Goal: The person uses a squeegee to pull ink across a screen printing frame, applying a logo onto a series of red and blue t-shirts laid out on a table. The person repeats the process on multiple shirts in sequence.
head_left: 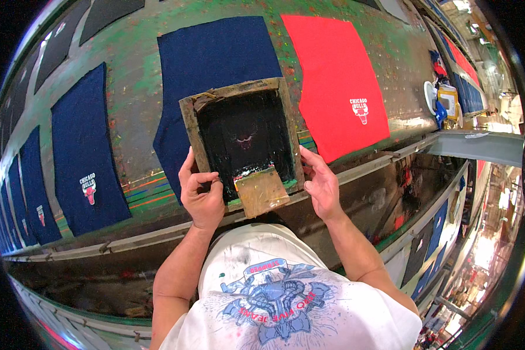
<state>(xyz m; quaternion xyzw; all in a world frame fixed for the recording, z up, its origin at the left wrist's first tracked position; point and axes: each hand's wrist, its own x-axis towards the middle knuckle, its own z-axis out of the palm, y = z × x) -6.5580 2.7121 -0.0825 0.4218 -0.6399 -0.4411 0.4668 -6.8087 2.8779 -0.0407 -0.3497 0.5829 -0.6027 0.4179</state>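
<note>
A wooden-rimmed screen printing frame (245, 87) lies over the lower part of a navy cloth piece (221, 49). Its dark mesh shows a small faint emblem in the middle. A flat wooden squeegee (262, 195) leans inside the frame's near end, with white ink along its far edge. My left hand (202, 195) grips the near left side of the rim, thumb and forefinger curled together. On the opposite side, my right hand (322, 186) holds the rim with bent fingers. Some of the fingertips are hidden against the wood.
Right of the frame lies a red cloth piece (332, 70) with a white printed emblem. A printed navy piece (84, 134) lies to the left, others beyond it. The paint-stained green table (140, 64) has a raised near rail (128, 236). Containers (446, 99) stand far right.
</note>
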